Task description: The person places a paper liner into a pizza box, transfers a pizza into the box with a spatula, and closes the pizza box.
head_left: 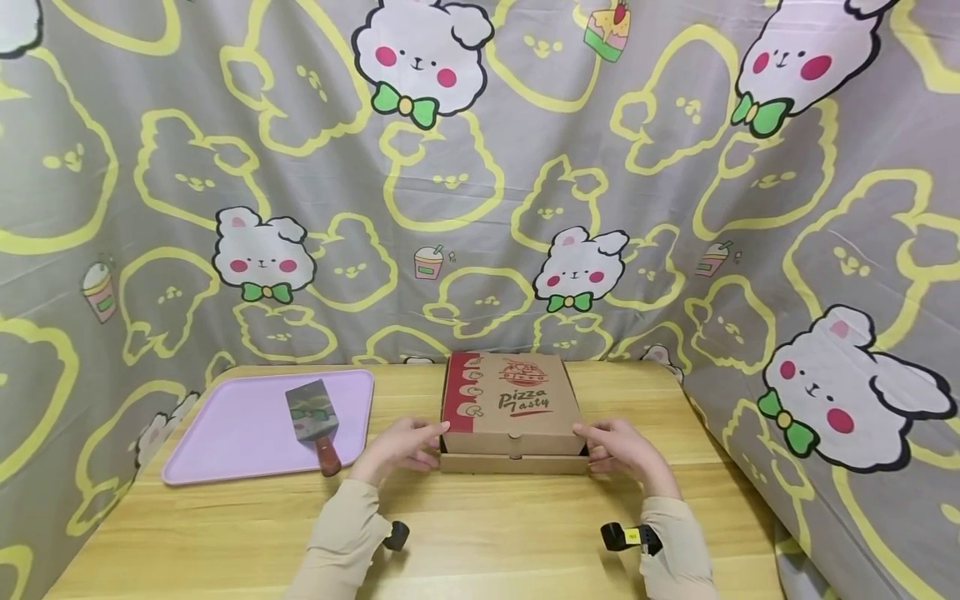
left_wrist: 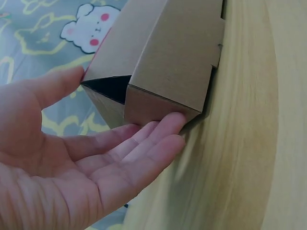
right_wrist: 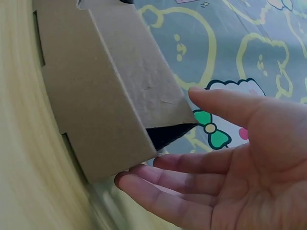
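A closed-looking brown cardboard pizza box (head_left: 536,417) with a red printed strip sits on the table, dark gaps showing at its front corners. Beside its left end is my left hand (head_left: 401,446), thumb at the upper corner and fingers extended against the lower side, as the left wrist view shows near the box's side (left_wrist: 158,105). At the opposite end, my right hand (head_left: 618,446) has its thumb by the top corner. Its loosely extended fingers (right_wrist: 163,191) lie at the lower corner of the box (right_wrist: 96,110); firm contact there is hard to tell.
To the left lies a lilac tray (head_left: 240,425). A spatula with a broad metal blade (head_left: 311,410) and a reddish-brown handle rests on it, the handle reaching over the tray's edge. A patterned curtain (head_left: 465,208) surrounds the wooden table (head_left: 495,533) at the back and sides.
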A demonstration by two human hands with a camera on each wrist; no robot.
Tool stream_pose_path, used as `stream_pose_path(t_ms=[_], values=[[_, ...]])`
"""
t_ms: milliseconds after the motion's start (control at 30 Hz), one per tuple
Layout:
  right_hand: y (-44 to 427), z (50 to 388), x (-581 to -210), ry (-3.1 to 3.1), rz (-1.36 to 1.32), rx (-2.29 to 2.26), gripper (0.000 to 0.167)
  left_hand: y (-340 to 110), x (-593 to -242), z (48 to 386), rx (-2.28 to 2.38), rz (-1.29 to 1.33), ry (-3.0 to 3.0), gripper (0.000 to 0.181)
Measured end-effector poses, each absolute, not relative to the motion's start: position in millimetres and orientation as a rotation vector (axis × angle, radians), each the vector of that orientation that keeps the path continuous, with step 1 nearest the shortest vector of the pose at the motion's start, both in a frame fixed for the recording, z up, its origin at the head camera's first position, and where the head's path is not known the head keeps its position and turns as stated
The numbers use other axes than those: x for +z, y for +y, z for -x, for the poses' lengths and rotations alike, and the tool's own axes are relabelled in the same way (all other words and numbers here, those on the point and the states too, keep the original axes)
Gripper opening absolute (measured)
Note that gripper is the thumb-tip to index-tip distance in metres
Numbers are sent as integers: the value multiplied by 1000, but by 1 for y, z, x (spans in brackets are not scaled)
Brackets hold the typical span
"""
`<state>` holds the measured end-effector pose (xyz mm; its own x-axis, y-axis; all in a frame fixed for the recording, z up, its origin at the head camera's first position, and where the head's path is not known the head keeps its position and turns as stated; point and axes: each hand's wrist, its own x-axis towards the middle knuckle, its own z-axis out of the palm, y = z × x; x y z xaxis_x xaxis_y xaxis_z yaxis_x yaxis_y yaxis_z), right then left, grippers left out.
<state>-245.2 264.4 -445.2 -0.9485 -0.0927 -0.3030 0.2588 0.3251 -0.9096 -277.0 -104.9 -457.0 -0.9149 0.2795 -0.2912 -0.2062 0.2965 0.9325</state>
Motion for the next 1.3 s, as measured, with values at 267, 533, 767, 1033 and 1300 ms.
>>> stream_pose_path(t_ms=[267, 533, 767, 1033, 1300], values=[[259, 244, -445, 2329, -149, -1626, 66, -104, -464, 276, 1694, -49, 2162, 65], [260, 246, -444, 2394, -140, -1568, 69, -101, -466, 280, 1696, -51, 2165, 61], [258, 245, -444, 2399, -113, -1560, 65, -103, -467, 278, 1690, -64, 2176, 61], [257, 246, -446, 2440, -127, -1535, 62, -103, -468, 277, 1685, -77, 2192, 60], [254, 246, -447, 2509, -154, -1487, 55, -99, -471, 276, 1665, -63, 2239, 56]])
